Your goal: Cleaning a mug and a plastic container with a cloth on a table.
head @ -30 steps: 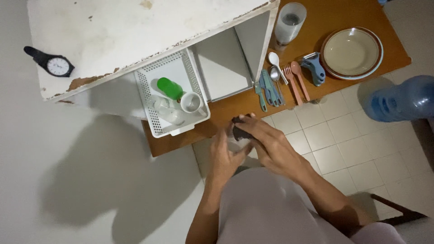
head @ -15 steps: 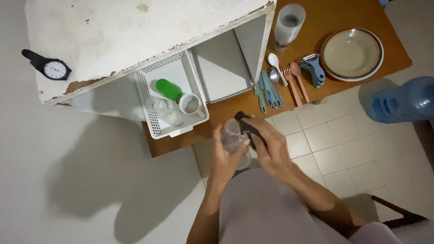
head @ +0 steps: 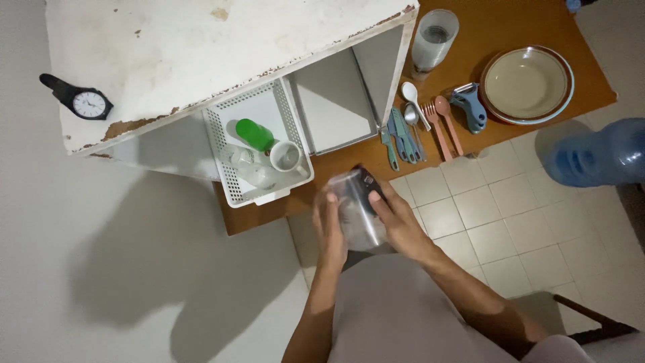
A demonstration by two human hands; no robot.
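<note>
Both hands are wrapped around a clear plastic tumbler (head: 356, 212), held up over the front edge of the desk (head: 510, 27). The left hand (head: 330, 228) cups its side, and the right hand (head: 396, 218) has fingers across the other side and looks to be pressing a small dark thing (head: 368, 181) against the top, maybe a sponge or scrubber, hard to tell. So both grips are closed on the tumbler, one steadying while the other works on it.

Just left sits a white basket (head: 222, 144) with a green cup (head: 254, 134) and a white mug (head: 285, 156). To the right, spoons and forks (head: 420, 124) lie in a row, then a blue peeler (head: 468, 107) and a stack of plates (head: 527, 84). Further back stands another tumbler (head: 433, 37). A wristwatch (head: 84, 102) rests on the white shelf top.
</note>
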